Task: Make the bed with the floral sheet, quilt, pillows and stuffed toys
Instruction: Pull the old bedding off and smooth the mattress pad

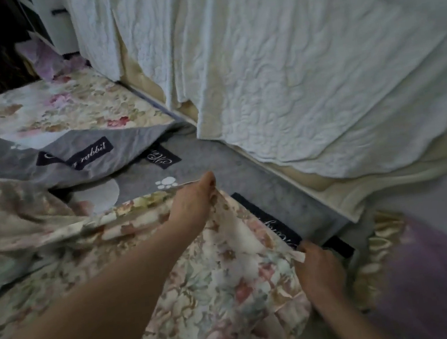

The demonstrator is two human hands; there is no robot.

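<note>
Looking down from my head, my left hand [192, 202] and right hand [321, 269] each pinch the hem of the floral sheet [220, 299], which lies rumpled over a grey cover [245, 166] beside the white quilt [289, 74]; it looks light, soft and slippery, best held along its edge.

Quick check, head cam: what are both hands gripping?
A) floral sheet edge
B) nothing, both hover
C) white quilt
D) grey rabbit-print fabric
A: the left hand and the right hand each pinch the edge of the floral sheet, held over the grey rabbit-print fabric; neither hand touches the white quilt.
</note>
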